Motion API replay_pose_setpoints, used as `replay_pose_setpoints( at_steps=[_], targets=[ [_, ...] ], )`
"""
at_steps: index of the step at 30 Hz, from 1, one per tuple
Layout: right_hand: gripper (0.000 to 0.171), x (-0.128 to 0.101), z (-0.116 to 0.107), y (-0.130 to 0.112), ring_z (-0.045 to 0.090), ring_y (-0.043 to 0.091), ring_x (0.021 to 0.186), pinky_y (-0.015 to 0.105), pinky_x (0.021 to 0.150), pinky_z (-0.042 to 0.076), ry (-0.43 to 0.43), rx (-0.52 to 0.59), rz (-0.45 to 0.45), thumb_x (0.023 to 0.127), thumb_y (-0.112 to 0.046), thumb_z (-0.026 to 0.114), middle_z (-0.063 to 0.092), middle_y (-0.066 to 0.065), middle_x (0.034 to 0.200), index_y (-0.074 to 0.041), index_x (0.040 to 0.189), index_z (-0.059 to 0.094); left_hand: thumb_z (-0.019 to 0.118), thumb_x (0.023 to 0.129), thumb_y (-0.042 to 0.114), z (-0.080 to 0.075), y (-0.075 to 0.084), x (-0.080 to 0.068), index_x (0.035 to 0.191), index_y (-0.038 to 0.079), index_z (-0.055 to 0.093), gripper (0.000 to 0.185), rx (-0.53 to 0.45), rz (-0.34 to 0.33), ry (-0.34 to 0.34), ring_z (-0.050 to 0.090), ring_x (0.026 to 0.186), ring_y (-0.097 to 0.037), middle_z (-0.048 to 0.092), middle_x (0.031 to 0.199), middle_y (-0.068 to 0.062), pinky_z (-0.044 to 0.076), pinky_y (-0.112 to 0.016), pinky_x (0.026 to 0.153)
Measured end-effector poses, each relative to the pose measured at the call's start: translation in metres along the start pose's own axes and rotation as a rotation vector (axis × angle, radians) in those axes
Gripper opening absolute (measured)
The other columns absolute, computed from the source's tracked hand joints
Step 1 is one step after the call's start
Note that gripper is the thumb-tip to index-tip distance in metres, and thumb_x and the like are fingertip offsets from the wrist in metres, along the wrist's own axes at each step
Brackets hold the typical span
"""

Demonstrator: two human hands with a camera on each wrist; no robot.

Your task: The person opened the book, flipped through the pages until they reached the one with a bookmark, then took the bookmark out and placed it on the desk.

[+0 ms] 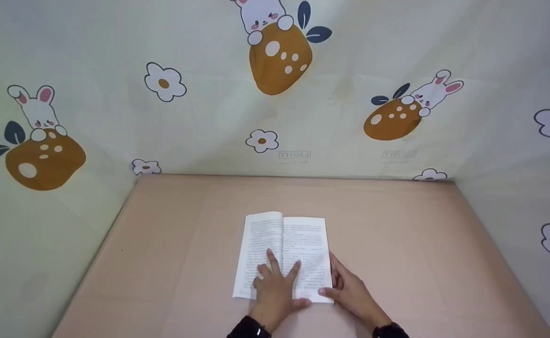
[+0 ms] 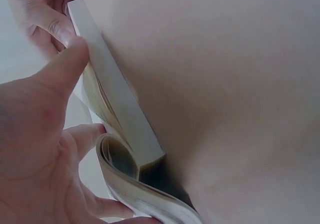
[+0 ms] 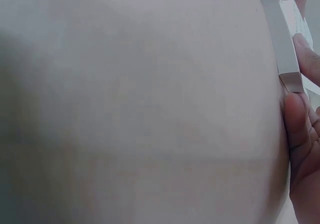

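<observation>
An open book with printed text pages lies on the table, its left-hand pages bulging up near the spine. My left hand rests on it with fingers spread across both pages, the thumb at the lower edge. My right hand holds the lower right corner, thumb on the page and fingers along the right side. In the left wrist view, the thick page block of the book shows beside my left hand, and the left-hand pages curl. The right wrist view shows fingers of my right hand against the book's corner.
The table has a plain pinkish-beige cover. Behind it and along both sides hang pale cloth walls printed with rabbits, brown fruit and flowers. Dark sleeves cover both wrists.
</observation>
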State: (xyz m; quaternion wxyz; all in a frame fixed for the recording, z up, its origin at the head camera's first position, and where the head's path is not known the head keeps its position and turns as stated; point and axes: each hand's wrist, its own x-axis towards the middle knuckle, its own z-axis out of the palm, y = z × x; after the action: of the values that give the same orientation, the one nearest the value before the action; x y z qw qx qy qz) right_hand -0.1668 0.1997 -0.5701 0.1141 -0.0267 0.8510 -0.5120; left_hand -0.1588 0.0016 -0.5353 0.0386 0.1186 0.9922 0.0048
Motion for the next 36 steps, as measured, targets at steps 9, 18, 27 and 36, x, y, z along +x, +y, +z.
replay_pose_setpoints(
  at_steps=[9,18,27,36],
  targets=[
    [0.080,0.001,0.001,0.002,0.044,0.006,0.052,0.018,0.041,0.040,0.021,-0.037,-0.025,0.084,-0.040,0.065,0.049,0.002,0.081,-0.016,0.148,0.024,0.068,0.057,0.071,-0.004,-0.005,0.000,0.140,0.036,0.039,0.094,-0.082,0.028,-0.019,0.045,0.114,-0.049,0.028,0.143,-0.035,0.051,-0.049,0.076],
    [0.057,0.002,0.002,0.002,0.045,0.010,0.048,0.022,0.037,0.041,0.047,0.011,0.066,0.097,-0.047,0.036,0.050,0.001,0.066,-0.020,0.147,0.029,0.070,0.059,0.062,-0.005,-0.017,0.002,0.138,0.032,0.044,0.089,-0.177,0.101,0.021,0.050,0.104,-0.047,0.033,0.137,-0.038,0.053,-0.049,0.069],
    [0.061,0.003,0.003,0.005,0.044,0.007,0.047,0.021,0.037,0.042,0.064,0.045,0.036,0.093,-0.040,0.051,0.049,0.001,0.075,-0.017,0.146,0.031,0.068,0.074,0.051,-0.005,-0.021,0.004,0.135,0.031,0.048,0.067,-0.218,0.106,0.004,0.051,0.102,-0.047,0.033,0.138,-0.038,0.054,-0.048,0.068],
    [0.072,0.005,0.004,0.005,0.043,0.006,0.050,0.019,0.039,0.040,0.068,0.093,0.061,0.085,-0.034,0.066,0.049,0.001,0.079,-0.011,0.145,0.034,0.068,0.081,0.030,-0.002,-0.019,0.006,0.133,0.023,0.052,0.055,-0.269,0.079,0.082,0.054,0.093,-0.044,0.037,0.135,-0.038,0.053,-0.042,0.057]
  ],
)
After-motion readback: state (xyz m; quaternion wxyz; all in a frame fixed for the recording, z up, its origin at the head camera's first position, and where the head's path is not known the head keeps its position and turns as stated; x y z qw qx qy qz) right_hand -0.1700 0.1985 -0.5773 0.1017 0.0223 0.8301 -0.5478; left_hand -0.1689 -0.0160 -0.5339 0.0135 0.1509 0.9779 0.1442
